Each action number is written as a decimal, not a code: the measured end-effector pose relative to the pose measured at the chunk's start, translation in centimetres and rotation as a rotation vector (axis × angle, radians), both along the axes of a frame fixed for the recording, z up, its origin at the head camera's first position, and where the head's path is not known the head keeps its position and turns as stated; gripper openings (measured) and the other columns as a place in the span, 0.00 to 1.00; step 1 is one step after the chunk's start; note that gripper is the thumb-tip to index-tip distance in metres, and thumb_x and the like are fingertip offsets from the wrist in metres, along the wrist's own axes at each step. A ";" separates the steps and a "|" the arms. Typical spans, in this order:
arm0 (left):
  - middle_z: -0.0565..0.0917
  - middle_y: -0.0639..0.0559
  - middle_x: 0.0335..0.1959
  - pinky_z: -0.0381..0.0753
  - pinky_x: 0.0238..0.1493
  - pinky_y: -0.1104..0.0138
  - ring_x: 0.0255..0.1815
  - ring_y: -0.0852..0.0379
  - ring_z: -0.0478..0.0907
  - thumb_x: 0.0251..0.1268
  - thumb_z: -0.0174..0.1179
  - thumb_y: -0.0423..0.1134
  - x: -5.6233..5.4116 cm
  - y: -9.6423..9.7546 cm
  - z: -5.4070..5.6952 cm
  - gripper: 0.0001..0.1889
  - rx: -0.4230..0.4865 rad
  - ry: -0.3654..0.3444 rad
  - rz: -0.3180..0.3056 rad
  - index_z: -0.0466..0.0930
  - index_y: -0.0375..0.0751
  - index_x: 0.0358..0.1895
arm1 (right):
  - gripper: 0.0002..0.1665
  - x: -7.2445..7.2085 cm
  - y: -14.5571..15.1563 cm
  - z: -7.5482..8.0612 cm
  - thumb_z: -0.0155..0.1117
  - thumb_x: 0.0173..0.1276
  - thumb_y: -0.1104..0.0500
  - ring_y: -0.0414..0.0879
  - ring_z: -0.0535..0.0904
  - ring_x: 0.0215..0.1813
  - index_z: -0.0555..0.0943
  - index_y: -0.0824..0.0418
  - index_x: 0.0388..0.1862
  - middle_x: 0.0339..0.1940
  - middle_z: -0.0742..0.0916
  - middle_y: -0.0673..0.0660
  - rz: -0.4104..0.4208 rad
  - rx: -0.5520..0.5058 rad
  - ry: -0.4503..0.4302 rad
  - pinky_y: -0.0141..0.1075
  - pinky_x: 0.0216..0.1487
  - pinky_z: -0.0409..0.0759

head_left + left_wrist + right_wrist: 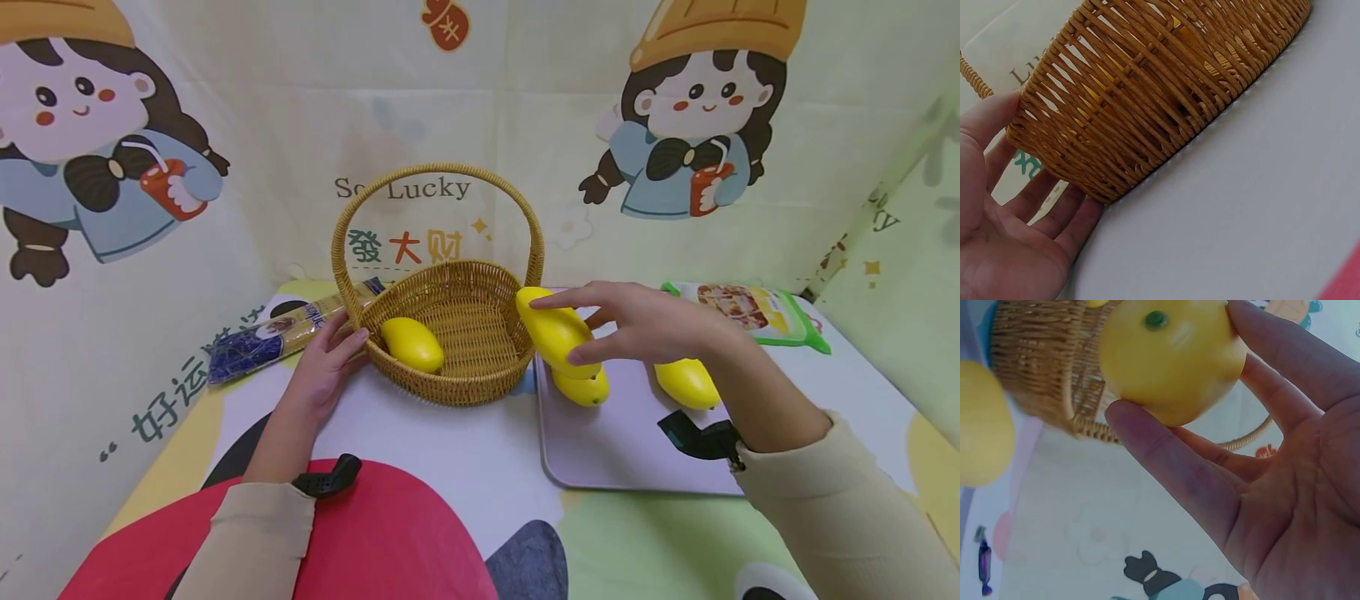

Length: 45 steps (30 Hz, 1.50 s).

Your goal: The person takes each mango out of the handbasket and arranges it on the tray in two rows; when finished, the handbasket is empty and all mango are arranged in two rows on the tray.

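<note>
My right hand [637, 321] holds a yellow mango [555, 333] between thumb and fingers, tilted, beside the right rim of the wicker basket [450, 387]. In the right wrist view, the green stem spot of the held mango [1172, 362] faces the camera. My left hand [326, 367] grips the basket's left end, thumb at the rim and fingers against the outer wall, as the left wrist view shows of the left hand [1016, 231]. Inside the basket, on its left, lies another mango [412, 344]. Partly hidden under the held one, a third mango [581, 390] lies on the tray.
A pale purple tray [637, 467] lies right of the basket, with another mango [686, 383] partly behind my right wrist. Left of the basket is a long blue and yellow packet [262, 337]. A green-edged food bag [757, 312] lies at the back right. The basket's handle [442, 169] arches high.
</note>
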State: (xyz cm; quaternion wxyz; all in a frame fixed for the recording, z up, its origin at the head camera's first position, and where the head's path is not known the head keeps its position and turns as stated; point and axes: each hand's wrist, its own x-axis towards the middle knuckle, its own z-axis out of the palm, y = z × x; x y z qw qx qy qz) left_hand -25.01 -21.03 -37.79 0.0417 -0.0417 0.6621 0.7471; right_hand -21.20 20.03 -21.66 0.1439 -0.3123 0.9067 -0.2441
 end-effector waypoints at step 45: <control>0.56 0.47 0.85 0.61 0.82 0.53 0.81 0.48 0.60 0.80 0.56 0.45 0.0 -0.1 0.1 0.37 0.003 0.008 -0.017 0.50 0.63 0.84 | 0.37 5.9 -0.2 -7.2 0.80 0.59 0.46 0.44 0.76 0.45 0.79 0.28 0.68 0.58 0.82 0.54 -0.175 0.252 -0.117 0.41 0.48 0.79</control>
